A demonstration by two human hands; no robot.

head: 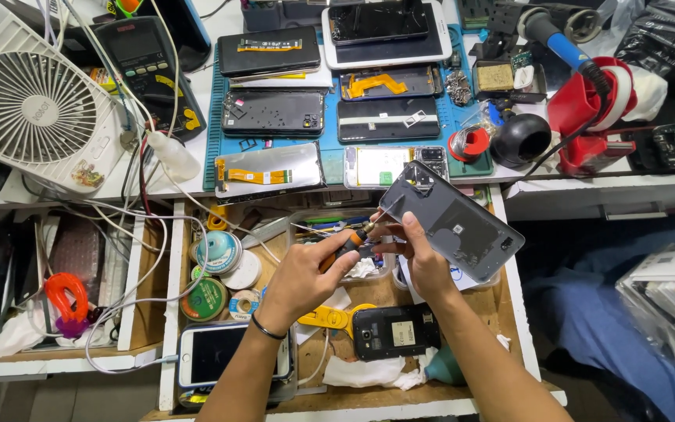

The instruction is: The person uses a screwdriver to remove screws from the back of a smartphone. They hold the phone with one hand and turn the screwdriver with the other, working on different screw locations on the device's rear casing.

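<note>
My left hand [306, 270] grips a small orange-and-black screwdriver [351, 241], its thin shaft pointing up and right toward the upper end of a grey phone body [455, 221]. My right hand [422, 262] holds that phone body tilted above an open wooden drawer [519, 305], fingers at its lower left edge. The phone's back side faces me, with a camera cutout near its top corner.
The drawer holds solder spools [219, 252], a black phone [396, 332], a white phone [212, 353] and tissues. On the bench lie several opened phones and screens on a blue mat [330, 144], a white fan [37, 105], a multimeter [146, 59] and a red stand [587, 117].
</note>
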